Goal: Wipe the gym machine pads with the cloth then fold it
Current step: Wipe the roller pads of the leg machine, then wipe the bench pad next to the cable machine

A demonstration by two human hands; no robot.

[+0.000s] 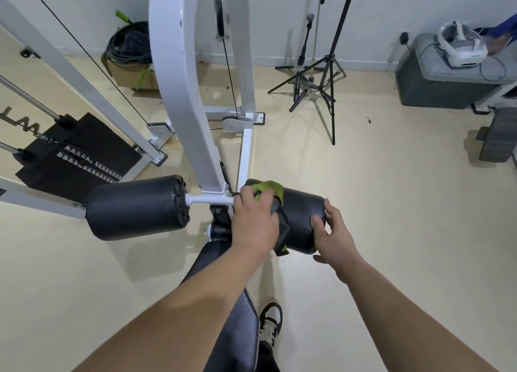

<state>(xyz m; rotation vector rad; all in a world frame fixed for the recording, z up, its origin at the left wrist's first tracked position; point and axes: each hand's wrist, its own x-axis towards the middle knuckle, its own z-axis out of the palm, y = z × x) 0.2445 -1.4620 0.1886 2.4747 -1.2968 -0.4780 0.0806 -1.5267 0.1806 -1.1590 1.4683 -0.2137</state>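
Note:
Two black roller pads stick out from the white machine frame [179,64]. The left pad [134,208] is untouched. My left hand [253,223] grips a green and grey cloth [272,191] and presses it on the inner end of the right pad [300,218]. The cloth drapes over the pad's top and hangs down its near side. My right hand [333,231] holds the pad's outer end, fingers curled over its edge. The black seat pad [232,310] runs under my left forearm.
A black weight stack [75,159] with cables stands at the left. Tripod stands [316,83] are on the cream floor behind. A grey bin [444,78] carrying a white headset sits at the far right. My shoe [270,324] is beside the seat.

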